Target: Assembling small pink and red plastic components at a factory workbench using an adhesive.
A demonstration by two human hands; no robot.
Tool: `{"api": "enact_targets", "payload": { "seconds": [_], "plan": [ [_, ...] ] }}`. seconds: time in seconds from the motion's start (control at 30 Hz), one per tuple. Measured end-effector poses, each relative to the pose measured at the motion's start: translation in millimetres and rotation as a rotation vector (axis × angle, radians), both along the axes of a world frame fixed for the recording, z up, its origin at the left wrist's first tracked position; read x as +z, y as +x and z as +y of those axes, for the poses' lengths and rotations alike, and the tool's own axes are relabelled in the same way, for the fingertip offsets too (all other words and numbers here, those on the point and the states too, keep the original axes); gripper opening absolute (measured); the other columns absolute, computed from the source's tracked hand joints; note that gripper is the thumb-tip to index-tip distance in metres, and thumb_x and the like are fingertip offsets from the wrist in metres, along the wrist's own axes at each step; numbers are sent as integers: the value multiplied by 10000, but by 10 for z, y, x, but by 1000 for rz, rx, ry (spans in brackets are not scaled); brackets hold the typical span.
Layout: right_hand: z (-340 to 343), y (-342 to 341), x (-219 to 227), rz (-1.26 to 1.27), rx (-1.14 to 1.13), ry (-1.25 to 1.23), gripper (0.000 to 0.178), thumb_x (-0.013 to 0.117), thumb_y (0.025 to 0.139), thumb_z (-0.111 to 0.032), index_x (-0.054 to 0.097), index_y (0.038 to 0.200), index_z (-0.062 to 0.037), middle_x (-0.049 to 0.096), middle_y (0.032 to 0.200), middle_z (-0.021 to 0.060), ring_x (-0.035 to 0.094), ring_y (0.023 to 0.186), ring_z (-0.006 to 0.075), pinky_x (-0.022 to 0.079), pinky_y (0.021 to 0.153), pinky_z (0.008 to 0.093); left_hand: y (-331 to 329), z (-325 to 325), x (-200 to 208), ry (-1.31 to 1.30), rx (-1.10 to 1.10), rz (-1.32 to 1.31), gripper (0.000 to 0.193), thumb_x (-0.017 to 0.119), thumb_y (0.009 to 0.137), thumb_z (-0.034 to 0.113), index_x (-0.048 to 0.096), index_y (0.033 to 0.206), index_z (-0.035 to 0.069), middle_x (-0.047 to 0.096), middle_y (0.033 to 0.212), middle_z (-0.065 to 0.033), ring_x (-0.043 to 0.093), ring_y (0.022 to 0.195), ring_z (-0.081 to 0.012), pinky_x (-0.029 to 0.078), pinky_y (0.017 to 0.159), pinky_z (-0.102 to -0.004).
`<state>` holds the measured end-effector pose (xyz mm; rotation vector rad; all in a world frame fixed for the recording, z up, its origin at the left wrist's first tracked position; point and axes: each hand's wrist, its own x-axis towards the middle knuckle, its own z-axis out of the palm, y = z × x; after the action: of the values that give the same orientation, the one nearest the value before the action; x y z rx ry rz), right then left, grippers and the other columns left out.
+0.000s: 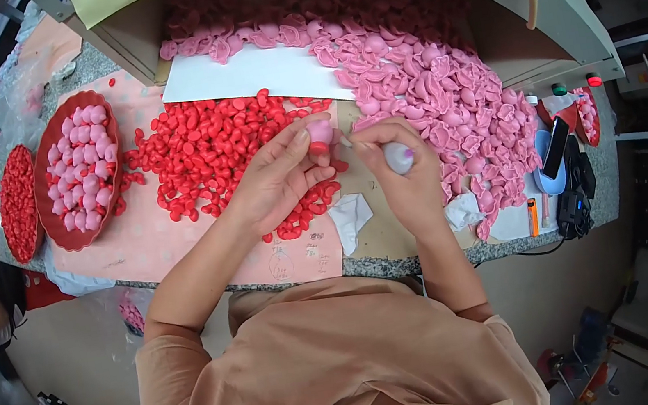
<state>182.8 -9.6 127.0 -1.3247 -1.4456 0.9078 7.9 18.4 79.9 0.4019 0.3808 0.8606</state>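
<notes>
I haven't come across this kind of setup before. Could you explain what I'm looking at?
There's no machine, just a person's two bare hands. The picture comes from a wide fisheye camera worn on the head, looking down, so edges bend. The left hand holds a small pink-and-red piece; the right hand grips what looks like a whitish bottle. On the worktop lie a red heap, a pink heap and, at left, a scalloped red tray of rounded pink items.
</notes>
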Motion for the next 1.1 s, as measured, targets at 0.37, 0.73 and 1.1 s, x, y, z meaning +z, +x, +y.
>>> {"api": "enact_targets", "payload": {
  "seconds": [0.37,0.73,1.1],
  "plan": [
    [38,-57,-238,-287,-9,87,98,635,792,-3,646,890,-4,585,913,76,584,782,137,467,714,254,-39,71,-16,67,57,116,359,461,961,218,460,1273,41,580,1028,-61,555,831,-96,491,788,-268],
    [25,257,-37,9,-11,-151,111,613,831,-21,644,938,-13,597,847,8,540,789,92,437,689,219,-54,66,52,27,18,47,363,459,960,210,444,1285,49,575,1021,-57,566,867,-95,507,818,-289],
    [381,55,-132,409,192,-281,123,626,848,-114,577,922,-28,571,778,-2,510,658,51,419,604,190,102,79,69,18,-18,70,369,470,954,215,449,1274,33,580,954,-31,576,879,-108,514,822,-281]
  ]
}}
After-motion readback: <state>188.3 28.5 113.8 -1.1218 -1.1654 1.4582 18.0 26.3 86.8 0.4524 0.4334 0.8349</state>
